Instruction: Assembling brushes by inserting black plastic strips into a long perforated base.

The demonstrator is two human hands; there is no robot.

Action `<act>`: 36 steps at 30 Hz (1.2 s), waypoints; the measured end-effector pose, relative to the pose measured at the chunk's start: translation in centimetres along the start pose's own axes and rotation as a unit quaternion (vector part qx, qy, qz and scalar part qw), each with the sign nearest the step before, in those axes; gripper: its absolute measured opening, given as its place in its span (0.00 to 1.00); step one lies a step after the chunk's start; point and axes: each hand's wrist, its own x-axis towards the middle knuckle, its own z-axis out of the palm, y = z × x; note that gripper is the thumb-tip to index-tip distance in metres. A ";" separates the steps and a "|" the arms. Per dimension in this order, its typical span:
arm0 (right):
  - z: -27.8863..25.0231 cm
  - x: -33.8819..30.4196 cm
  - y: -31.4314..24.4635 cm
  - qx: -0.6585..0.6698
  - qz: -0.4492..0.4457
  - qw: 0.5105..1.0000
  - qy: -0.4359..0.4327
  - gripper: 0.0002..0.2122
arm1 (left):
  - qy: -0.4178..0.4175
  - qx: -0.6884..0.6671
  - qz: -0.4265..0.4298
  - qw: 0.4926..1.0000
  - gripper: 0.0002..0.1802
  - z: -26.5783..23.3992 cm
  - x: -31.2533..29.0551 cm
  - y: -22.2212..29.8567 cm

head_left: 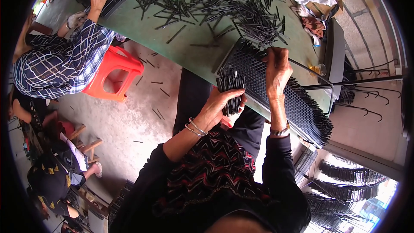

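Patterned top (211, 164), lower centre; left hand (215, 105) grips sticks (230, 80); right hand (278, 73) curled, contents unclear, probably filling tray (297, 113); next, align one.

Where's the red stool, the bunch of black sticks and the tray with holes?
Red stool (99, 80), head view: left of its opening.
Bunch of black sticks (231, 80), head view: upper part.
Tray with holes (296, 109), head view: holed top.

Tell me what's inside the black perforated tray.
Thin black sticks line the far edge of the black tray, and rows of holes show across its middle. The right hand and the bundle in the left hand hide parts; what lies behind them cannot be seen.
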 end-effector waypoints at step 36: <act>-4.9 -1.7 -3.7 0.194 0.180 0.940 -0.213 0.04 | 0.010 -0.020 -0.053 0.998 0.12 0.6 0.7 1.2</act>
